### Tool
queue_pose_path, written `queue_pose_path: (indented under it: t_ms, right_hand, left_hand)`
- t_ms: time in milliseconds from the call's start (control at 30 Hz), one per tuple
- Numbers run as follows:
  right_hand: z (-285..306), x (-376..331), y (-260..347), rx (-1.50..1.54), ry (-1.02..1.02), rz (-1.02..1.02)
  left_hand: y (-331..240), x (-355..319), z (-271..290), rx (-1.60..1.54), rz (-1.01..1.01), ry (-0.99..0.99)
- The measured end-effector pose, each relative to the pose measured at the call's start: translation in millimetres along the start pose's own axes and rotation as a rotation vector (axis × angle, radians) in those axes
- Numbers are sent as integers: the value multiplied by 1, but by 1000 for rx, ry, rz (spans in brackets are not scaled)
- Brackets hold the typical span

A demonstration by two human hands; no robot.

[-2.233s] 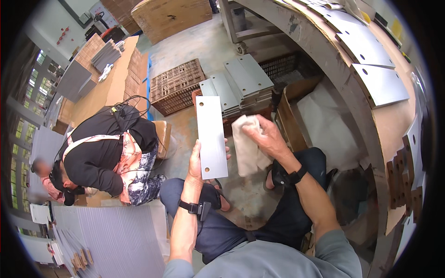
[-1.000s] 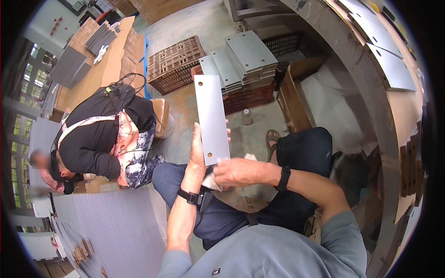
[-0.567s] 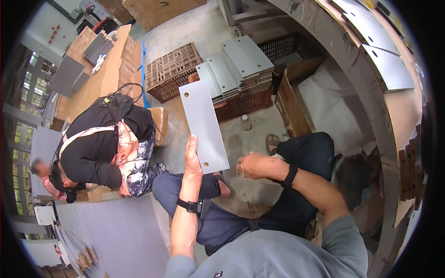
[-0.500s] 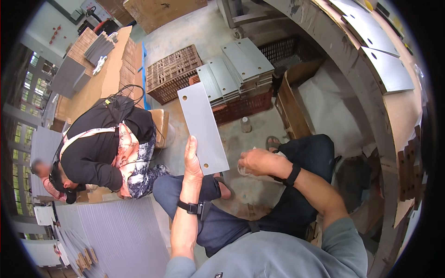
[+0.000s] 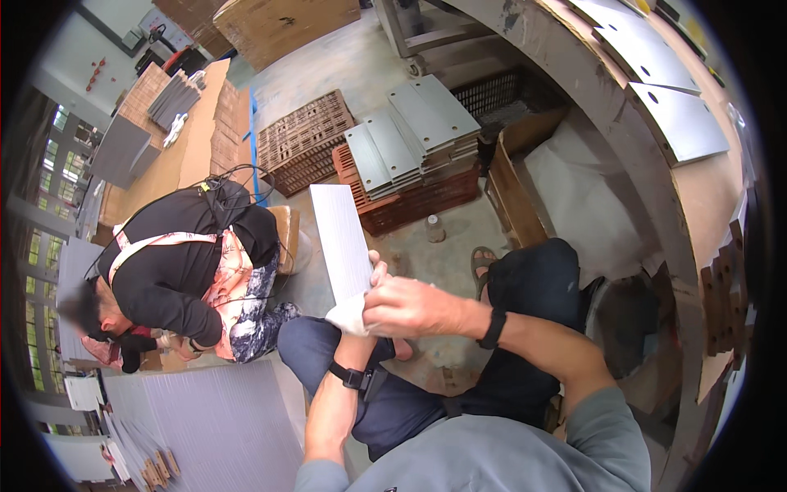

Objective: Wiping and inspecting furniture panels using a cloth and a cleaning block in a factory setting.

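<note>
A flat pale grey board [image 5: 338,234] slants up and away from my lap, its visible face without holes. My left hand [image 5: 377,267] grips its near end; part of that hand is hidden behind the cloth and my other hand. A crumpled white cloth [image 5: 348,315] lies against the board's near end, bunched in the closed fingers of my right hand [image 5: 418,307]. Beyond them, similar grey boards with round holes [image 5: 430,115] are stacked on a reddish-brown plastic crate [image 5: 422,201].
Left of me a person in black [image 5: 184,254] bends forward. A brown crate [image 5: 305,135] stands ahead, and a small jar [image 5: 435,229] on the floor. At right, a bench [image 5: 713,205] carries more boards [image 5: 676,123]. A large grey panel [image 5: 221,422] lies lower left.
The board has come lower and been turned, so its holes no longer show. My right hand has moved left with the cloth, from beside my knee onto the board's near end.
</note>
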State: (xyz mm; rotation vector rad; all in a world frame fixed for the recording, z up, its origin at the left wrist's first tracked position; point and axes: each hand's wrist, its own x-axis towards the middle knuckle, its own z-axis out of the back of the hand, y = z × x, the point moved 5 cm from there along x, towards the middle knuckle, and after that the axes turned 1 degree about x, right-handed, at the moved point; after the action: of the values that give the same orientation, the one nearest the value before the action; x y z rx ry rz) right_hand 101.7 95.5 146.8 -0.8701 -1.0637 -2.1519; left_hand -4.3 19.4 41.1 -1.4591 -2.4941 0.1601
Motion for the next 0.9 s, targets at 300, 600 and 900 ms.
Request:
queue_pose_path:
  t_ms: [300, 600, 900]
  right_hand:
    - [74, 23, -82, -546, -481, -441]
    - [96, -10, -106, -148, -432, -729]
    - [107, -6, -95, -519, -397, -463]
  left_hand:
    - [58, -23, -26, -156, 571, -22]
    - [46, -22, -38, 337, 494, -449]
    - [34, -25, -31, 468, 463, -222]
